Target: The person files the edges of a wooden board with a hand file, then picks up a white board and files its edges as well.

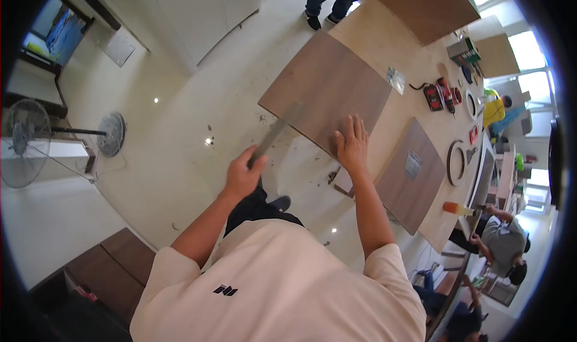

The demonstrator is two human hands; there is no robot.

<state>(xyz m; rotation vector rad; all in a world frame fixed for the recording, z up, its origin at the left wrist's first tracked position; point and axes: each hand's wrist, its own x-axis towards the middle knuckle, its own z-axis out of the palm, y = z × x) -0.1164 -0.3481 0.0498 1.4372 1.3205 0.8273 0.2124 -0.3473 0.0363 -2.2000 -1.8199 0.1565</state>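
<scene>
My left hand is closed round one end of a long, flat grey file. Motion smears the file, whose far end reaches the near left edge of a brown wood-grain panel. That panel lies on the workbench and its left corner juts out over the floor. Flat on the panel's near right part rests my right hand, fingers stretched out and holding nothing. A second wood-grain panel with a label lies to the right of my right forearm.
On the bench are a red cordless drill, rolls of edge strip and an upright board box. A person's legs stand beyond it. People work at the right. A standing fan is far left.
</scene>
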